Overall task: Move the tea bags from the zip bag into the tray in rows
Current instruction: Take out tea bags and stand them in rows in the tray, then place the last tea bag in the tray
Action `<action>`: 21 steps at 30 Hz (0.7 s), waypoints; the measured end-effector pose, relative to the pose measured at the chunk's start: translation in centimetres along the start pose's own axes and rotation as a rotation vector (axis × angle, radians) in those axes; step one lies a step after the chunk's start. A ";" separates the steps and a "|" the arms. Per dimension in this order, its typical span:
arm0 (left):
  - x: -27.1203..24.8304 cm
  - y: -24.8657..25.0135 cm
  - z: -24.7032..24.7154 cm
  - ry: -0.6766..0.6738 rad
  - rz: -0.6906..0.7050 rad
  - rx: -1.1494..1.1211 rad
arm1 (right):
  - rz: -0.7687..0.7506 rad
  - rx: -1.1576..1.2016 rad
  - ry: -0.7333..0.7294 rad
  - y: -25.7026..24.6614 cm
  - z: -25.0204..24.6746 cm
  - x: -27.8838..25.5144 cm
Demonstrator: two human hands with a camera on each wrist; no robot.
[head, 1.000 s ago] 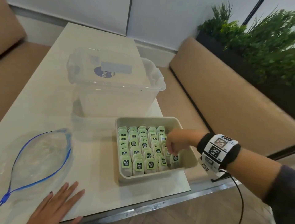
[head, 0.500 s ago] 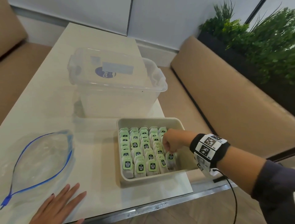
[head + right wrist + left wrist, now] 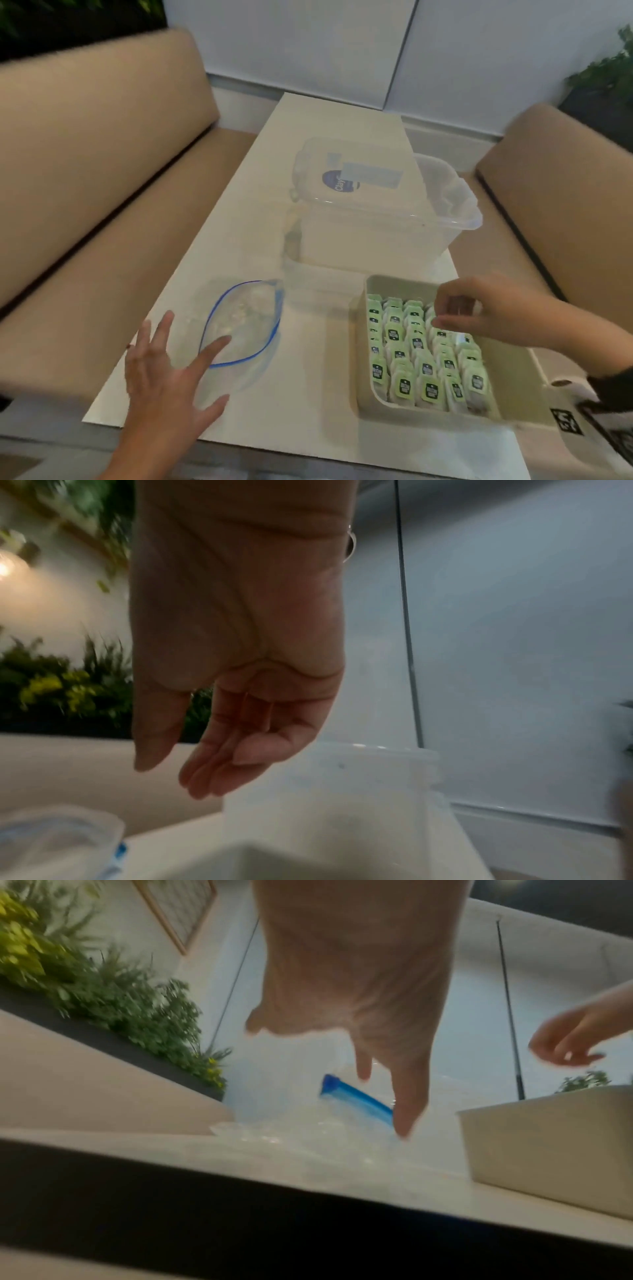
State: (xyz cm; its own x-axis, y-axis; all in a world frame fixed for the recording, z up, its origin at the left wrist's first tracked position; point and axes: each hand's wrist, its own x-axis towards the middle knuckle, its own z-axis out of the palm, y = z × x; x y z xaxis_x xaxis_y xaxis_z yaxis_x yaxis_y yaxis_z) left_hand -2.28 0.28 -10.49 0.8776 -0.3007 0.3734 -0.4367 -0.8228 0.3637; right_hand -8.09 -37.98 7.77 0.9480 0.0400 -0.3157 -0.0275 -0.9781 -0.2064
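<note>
The beige tray [image 3: 360,346] stands at the right, filled with rows of green-tagged tea bags [image 3: 424,363]. My right hand [image 3: 447,310] hovers over the tray's far end with loosely curled fingers. Its palm [image 3: 212,750] is empty in the right wrist view. The clear zip bag [image 3: 246,315] with a blue zip lies left of the tray, mouth gaping; I cannot make out what it holds. My left hand [image 3: 178,370] is spread flat over the bag's near part. Its forefinger [image 3: 407,1118] points down at the blue zip [image 3: 356,1096].
A clear lidded container [image 3: 370,205] stands just behind the tray and bag. Tan bench seats [image 3: 102,205] flank the narrow table on both sides. The table's front edge [image 3: 274,455] is close to my arms. Plants line the walls.
My right hand let go of the tea bag in the tray's right row and lifted toward the far end. My left hand slid forward onto the zip bag. My head turned left.
</note>
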 end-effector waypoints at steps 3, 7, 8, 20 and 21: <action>1.3 -1.2 1.1 -0.240 -0.066 -0.105 | -0.167 0.202 0.078 -4.1 -0.3 0.0; 3.1 -1.0 0.2 -0.096 -0.087 -0.300 | -0.268 0.341 0.186 -7.8 1.0 1.6; 3.6 -0.5 -0.6 -0.030 -0.084 -0.342 | -0.278 0.368 0.198 -8.4 1.4 2.2; 6.7 9.5 -11.5 -0.153 0.148 -1.048 | -0.507 0.713 0.381 -12.4 -0.2 2.1; 6.6 10.0 -11.5 -0.148 0.195 -1.038 | -0.512 0.690 0.414 -12.1 -0.1 1.7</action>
State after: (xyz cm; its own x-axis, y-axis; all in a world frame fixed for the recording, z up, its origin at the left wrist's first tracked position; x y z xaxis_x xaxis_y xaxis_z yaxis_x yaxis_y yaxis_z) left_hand -3.09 -4.40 5.40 0.7590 -0.4958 0.4221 -0.4662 0.0387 0.8838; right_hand -6.13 -26.07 9.88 0.9300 0.2254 0.2902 0.3667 -0.5201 -0.7714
